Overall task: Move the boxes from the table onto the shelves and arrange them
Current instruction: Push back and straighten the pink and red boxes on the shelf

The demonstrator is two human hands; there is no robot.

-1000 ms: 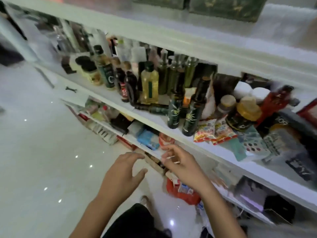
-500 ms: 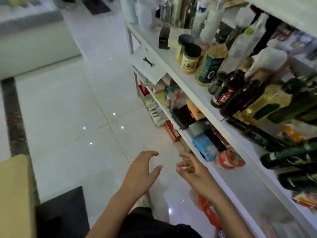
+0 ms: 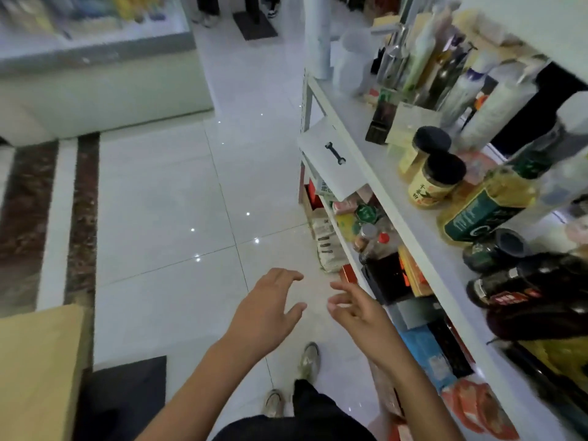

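While empty: left hand [image 3: 265, 313] and right hand [image 3: 361, 308] hang with fingers spread, holding nothing.
Shelves [image 3: 410, 224]: crowded with bottles and boxes.
Left: likely fetching another box.

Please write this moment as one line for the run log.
left hand: open, empty | right hand: open, empty | both over floor beside shelves | no box held

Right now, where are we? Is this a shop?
Probably a small shop or showroom: white shelves packed with oil bottles, jars and snack packets, a shiny tiled floor, and a display counter across the aisle.
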